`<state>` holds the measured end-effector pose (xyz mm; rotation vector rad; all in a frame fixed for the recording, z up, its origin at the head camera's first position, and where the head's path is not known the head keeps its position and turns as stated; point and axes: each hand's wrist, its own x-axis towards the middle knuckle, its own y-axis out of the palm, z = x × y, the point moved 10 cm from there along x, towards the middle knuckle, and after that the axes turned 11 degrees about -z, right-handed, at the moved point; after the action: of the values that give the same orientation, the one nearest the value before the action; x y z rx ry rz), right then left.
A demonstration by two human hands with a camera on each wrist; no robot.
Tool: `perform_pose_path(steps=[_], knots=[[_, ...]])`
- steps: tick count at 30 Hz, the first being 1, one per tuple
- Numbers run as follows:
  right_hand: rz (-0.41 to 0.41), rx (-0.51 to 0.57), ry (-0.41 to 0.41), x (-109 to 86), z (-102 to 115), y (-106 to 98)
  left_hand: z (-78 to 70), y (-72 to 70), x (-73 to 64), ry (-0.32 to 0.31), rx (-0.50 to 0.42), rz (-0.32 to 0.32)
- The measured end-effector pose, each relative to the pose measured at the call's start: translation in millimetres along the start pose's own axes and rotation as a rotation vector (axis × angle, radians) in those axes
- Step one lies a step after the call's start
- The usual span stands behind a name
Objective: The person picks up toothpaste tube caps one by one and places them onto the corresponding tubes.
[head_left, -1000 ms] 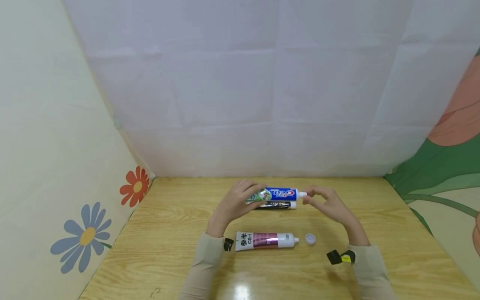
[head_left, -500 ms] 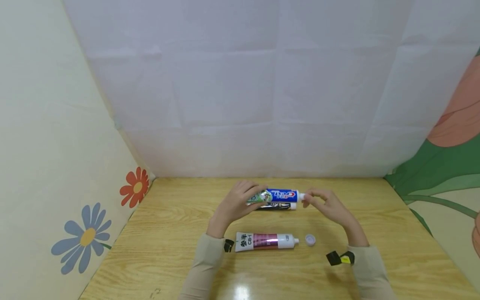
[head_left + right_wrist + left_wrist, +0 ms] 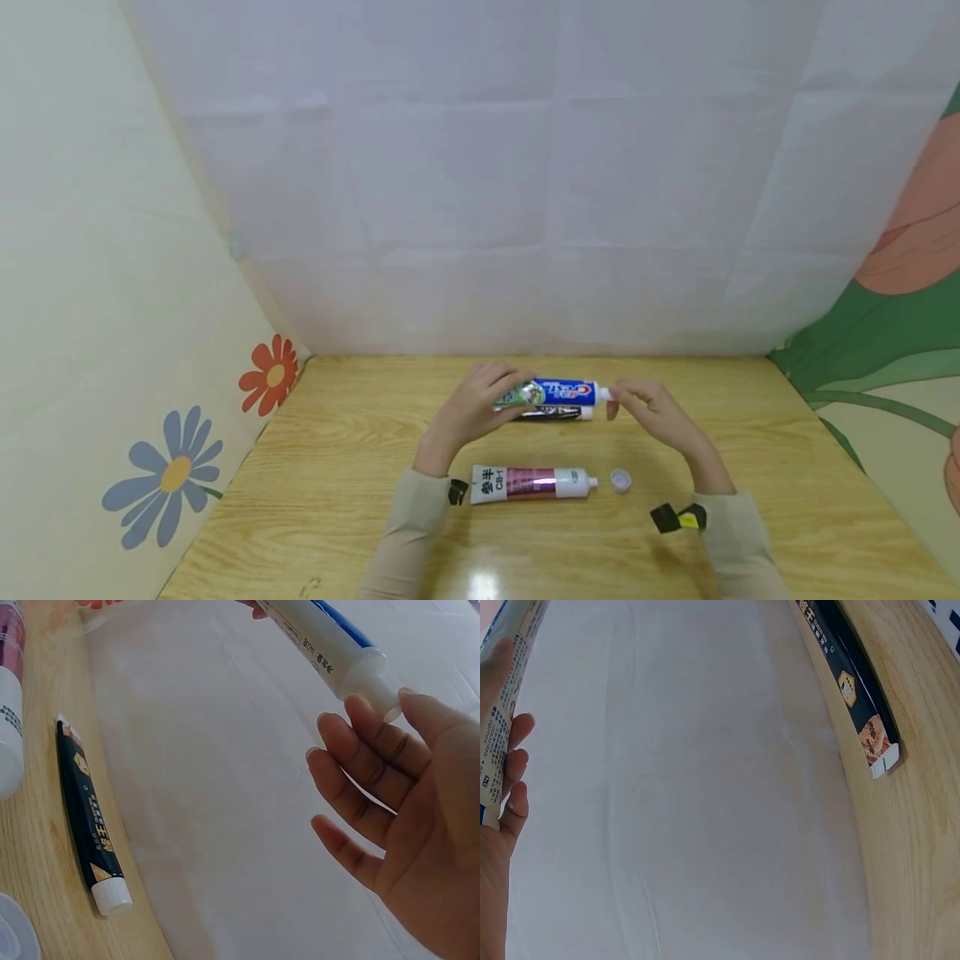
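Observation:
My left hand (image 3: 474,407) grips the tail end of a blue, green and white Crest toothpaste tube (image 3: 564,392), held level above the table. The tube's white cap (image 3: 384,703) points right, between the thumb and index finger of my right hand (image 3: 657,414). In the right wrist view, the other fingers of that hand are spread apart below the cap. The left wrist view shows the tube's printed back (image 3: 504,697) with fingers wrapped round it. Behind and below it in the head view lies a black toothpaste tube (image 3: 561,413) with a white cap.
Nearer on the wooden table (image 3: 337,500) lies a white and pink toothpaste tube (image 3: 531,482), its bare nozzle facing right. A loose round white cap (image 3: 621,480) sits beside that nozzle. White cloth (image 3: 480,250) hangs at the table's back edge.
The right hand's fingers have turned at the cap, the index finger going from arched to flatter. The blue tube has dipped slightly; the left hand keeps its grip. The things on the table stay put.

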<state>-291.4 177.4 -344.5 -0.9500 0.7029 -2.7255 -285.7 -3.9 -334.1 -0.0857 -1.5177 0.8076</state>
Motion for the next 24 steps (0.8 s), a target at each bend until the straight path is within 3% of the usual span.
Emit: perform_pose_path(steps=[8, 16, 24], knots=[[0.015, 0.017, 0.023, -0.3, -3.4, 0.7, 1.7, 0.2, -0.9, -0.007, -0.013, -0.004], [-0.014, -0.077, 0.108, -5.3, -46.4, 0.7, 4.2, -0.3, -1.9, -0.02, -0.016, 0.003], [-0.06, -0.071, 0.091, -3.6, -43.1, -2.9, 4.8, -0.4, -2.2, -0.027, -0.012, 0.004]])
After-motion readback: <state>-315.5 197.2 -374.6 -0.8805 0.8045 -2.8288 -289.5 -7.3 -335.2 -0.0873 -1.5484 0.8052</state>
